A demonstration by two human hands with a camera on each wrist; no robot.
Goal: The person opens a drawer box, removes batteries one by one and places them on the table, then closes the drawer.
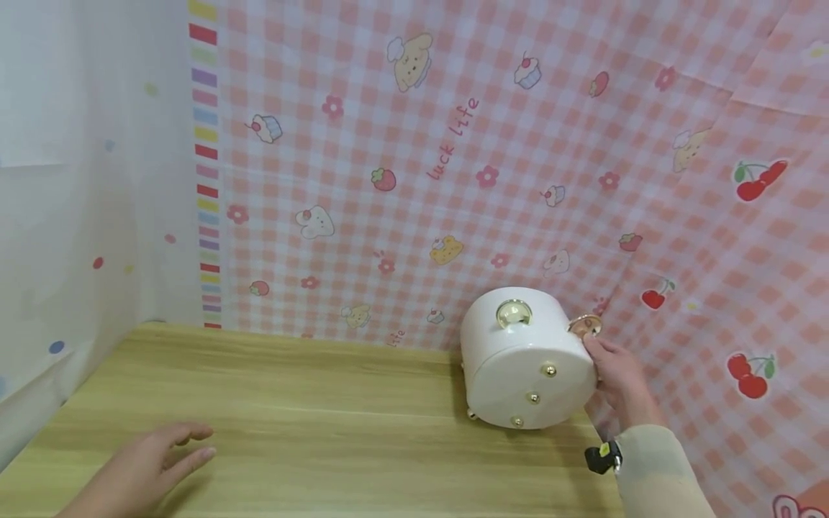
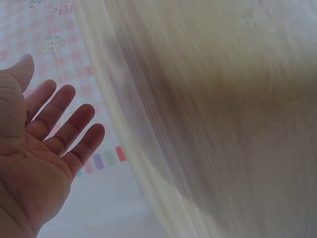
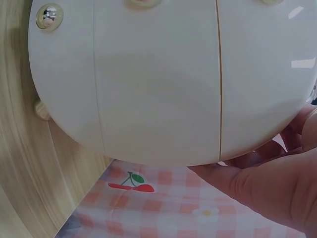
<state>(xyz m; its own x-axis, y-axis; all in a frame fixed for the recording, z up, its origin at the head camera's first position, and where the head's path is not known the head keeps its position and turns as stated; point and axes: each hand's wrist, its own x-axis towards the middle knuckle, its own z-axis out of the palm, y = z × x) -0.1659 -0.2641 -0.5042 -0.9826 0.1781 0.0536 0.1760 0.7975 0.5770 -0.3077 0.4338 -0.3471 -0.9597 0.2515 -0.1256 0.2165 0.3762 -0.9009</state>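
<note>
A white rounded box (image 1: pixel 495 381) with three small gold knobs down its face stands at the table's far right. Two thin seams cross that face in the right wrist view, and gold ball feet (image 3: pixel 42 109) show beneath it. My right hand (image 1: pixel 618 370) grips its right upper side beside a gold ring-like fitting (image 1: pixel 585 325). In the right wrist view the thumb lies along the box's edge, with the other fingers partly hidden behind. My left hand (image 1: pixel 149 464) is over the table's left front, fingers loosely spread, holding nothing.
The wood-grain table (image 1: pixel 311 424) spans the front. A pink checked cloth (image 1: pixel 363 216) hangs behind it and along the right, close by the box. Pale dotted cloth (image 1: pixel 78 216) hangs on the left. A black device (image 1: pixel 602 457) sits on my right wrist.
</note>
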